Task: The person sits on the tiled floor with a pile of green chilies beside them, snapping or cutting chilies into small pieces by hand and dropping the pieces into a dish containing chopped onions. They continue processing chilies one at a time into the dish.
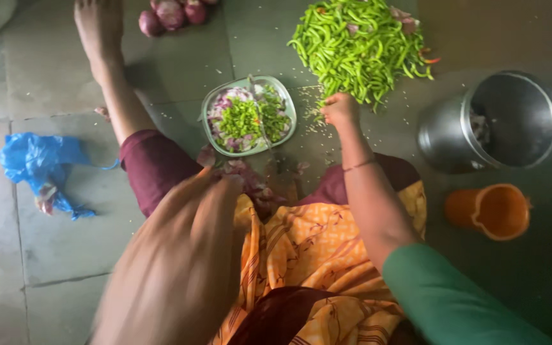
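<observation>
The right hand [340, 108] is closed into a loose fist at the near edge of the pile of green chillies [359, 45], its knuckles touching the nearest pods; what the curled fingers enclose cannot be made out; just to the left of that fist sits a pale bowl [287, 101] filled with chopped green chilli and purple onion pieces; the left hand [193, 230] is raised close to the camera and blurred, fingers stretched out together and pointing toward the bowl, gripping nothing visible; beyond the fist's right, well apart, lie a steel pot [448, 134] on its side and an orange jug [493, 211].
</observation>
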